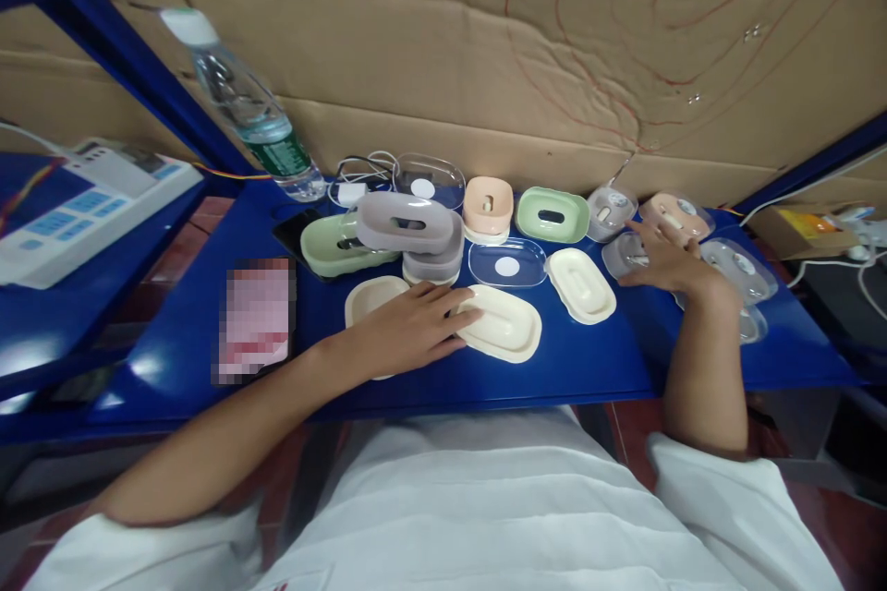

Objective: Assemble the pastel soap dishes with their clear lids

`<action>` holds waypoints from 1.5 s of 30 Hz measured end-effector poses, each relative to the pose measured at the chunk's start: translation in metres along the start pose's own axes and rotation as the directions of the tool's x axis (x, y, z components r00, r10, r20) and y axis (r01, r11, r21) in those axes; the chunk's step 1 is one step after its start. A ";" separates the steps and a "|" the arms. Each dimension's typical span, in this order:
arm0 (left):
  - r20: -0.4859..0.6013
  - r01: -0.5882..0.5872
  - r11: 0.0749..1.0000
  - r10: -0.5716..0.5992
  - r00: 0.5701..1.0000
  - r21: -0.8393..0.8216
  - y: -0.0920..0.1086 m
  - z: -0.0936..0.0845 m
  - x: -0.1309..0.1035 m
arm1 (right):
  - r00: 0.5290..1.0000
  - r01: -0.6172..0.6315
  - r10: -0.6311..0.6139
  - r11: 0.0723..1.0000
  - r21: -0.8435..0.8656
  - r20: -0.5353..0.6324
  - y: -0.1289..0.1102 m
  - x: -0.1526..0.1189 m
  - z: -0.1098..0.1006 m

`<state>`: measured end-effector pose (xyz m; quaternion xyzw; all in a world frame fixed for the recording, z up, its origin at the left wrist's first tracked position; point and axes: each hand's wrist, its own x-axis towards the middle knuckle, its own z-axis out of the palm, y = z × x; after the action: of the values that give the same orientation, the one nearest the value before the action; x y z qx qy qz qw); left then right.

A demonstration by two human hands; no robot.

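Observation:
My left hand (433,319) lies palm down with its fingers spread, the fingertips on the near-left rim of a cream oval tray (505,325). Under that wrist and forearm, a second cream tray (370,295) is partly covered. A third cream tray (582,286) lies apart, to the right. Over on the right, my right hand (665,260) reaches over a translucent grey box (622,251), thumb and fingers apart around its right part. Beneath and beside this hand are a peach box with a clear lid (677,214) and a grey box with a clear lid (738,270).
Stacked grey boxes (433,254) stand beside a green box (333,245). Farther back are a peach box (489,203), another green box (552,214) and a clear lid (523,263). A water bottle (260,125), a blurred-out phone (255,314) and a power strip (103,212) are on the left.

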<state>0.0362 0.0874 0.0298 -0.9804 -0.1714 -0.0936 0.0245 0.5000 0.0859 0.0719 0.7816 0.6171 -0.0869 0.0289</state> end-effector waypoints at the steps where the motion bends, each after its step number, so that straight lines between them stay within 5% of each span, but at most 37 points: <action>1: -0.007 -0.002 1.000 0.002 1.000 -0.001 0.000 0.000 0.000 | 1.000 0.018 -0.018 1.000 0.008 -0.003 0.004 0.002 0.000; 11: -0.036 -0.027 0.999 0.029 0.999 0.046 0.001 -0.001 0.001 | 0.990 0.100 -0.095 0.994 0.046 -0.106 -0.005 -0.003 -0.008; 14: -0.056 -0.031 0.999 0.033 0.998 0.028 0.001 -0.004 0.001 | 0.973 0.221 -0.204 0.960 0.170 -0.107 -0.011 -0.012 -0.013; 18: -0.193 0.010 1.000 -0.012 0.981 -0.012 0.004 -0.009 0.004 | 0.866 0.479 -0.391 0.827 0.295 -0.312 -0.028 -0.022 -0.011; 21: -0.325 0.050 0.990 -0.092 0.941 -0.134 0.005 -0.011 0.006 | 0.776 0.612 -0.480 0.730 0.304 -0.410 -0.063 -0.029 -0.016; 24: -0.403 0.114 0.931 -0.257 0.878 -0.347 0.006 -0.007 0.008 | 0.673 0.737 -0.625 0.612 0.287 -0.396 -0.116 -0.033 -0.032; 28: -0.371 0.217 0.801 -0.475 0.798 -0.558 0.007 0.004 0.009 | 0.514 0.858 -0.787 0.471 0.206 -0.342 -0.186 -0.029 -0.056; 30: -0.383 0.244 0.770 -0.533 0.754 -0.590 0.005 0.008 0.009 | 0.475 0.879 -0.815 0.423 0.221 -0.332 -0.208 -0.025 -0.059; 34: -0.513 0.204 0.790 -0.547 0.661 -0.578 -0.002 0.002 0.006 | 0.443 0.885 -0.830 0.343 0.315 -0.339 -0.226 -0.021 -0.050; 38: -0.569 0.172 0.823 -0.510 0.645 -0.542 -0.010 -0.010 0.002 | 0.364 0.899 -0.883 0.250 0.358 -0.296 -0.226 -0.024 -0.046; 41: -0.559 0.120 0.803 -0.505 0.658 -0.583 -0.013 -0.013 0.002 | 0.370 0.882 -0.882 0.234 0.410 -0.293 -0.223 -0.020 -0.048; 45: -0.587 0.127 0.869 -0.424 0.690 -0.479 -0.013 -0.011 0.003 | 0.445 0.877 -0.826 0.325 0.355 -0.345 -0.217 0.000 -0.045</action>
<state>0.0325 0.1000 0.0410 -0.8232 -0.2763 -0.4783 -0.1314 0.2942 0.1445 0.1297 0.3231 0.8906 -0.2011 -0.2492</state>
